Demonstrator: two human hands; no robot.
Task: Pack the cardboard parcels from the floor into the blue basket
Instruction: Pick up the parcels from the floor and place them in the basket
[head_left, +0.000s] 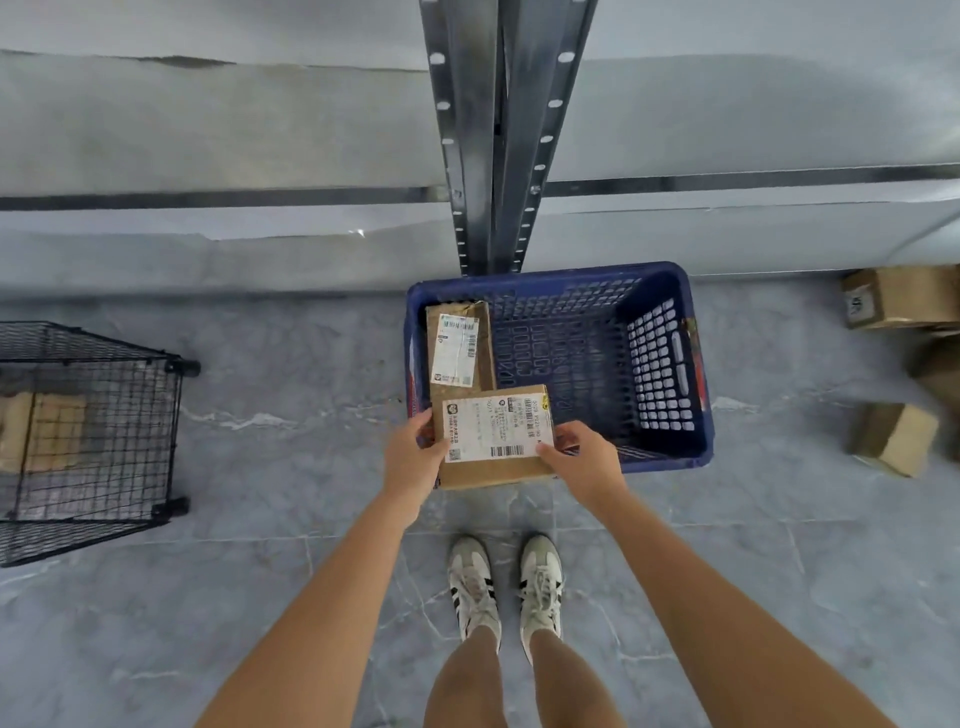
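Grey marbled tile floor (291, 467). Standing directly on it: a blue basket (667, 461) at centre, just before a steel shelf upright (488, 156); a black wire crate (88, 441) well apart at left; a far cardboard parcel (896, 296) and a near cardboard parcel (893, 439) at right; white shoes (474, 587) near the basket.

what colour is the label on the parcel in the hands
The label is white with black print and barcodes; the head view shows it.
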